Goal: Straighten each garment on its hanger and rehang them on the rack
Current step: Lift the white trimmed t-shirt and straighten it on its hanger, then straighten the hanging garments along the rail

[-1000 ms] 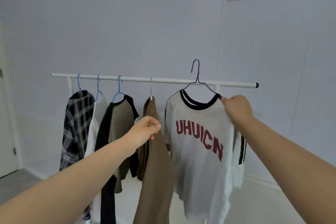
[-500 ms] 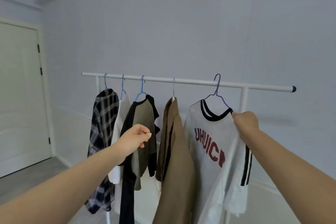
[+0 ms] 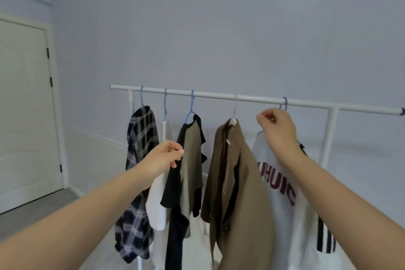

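A white rack rail carries several hung garments: a plaid shirt, a white garment, an olive and black T-shirt, a brown jacket and a white T-shirt with red letters. The T-shirt's purple hanger is hooked over the rail. My right hand is closed at that hanger's neck, just below the hook, and hides the collar. My left hand is loosely curled beside the olive T-shirt's black shoulder edge, with nothing visible in it.
A rack upright stands right of the white T-shirt, and the rail's black end cap is at the far right. A closed door is at the left. The plain wall is close behind the rack.
The purple hanger's hook went from above the rail onto it. My right hand moved from the T-shirt's shoulder up to the hanger neck. My left hand shifted towards the olive T-shirt.
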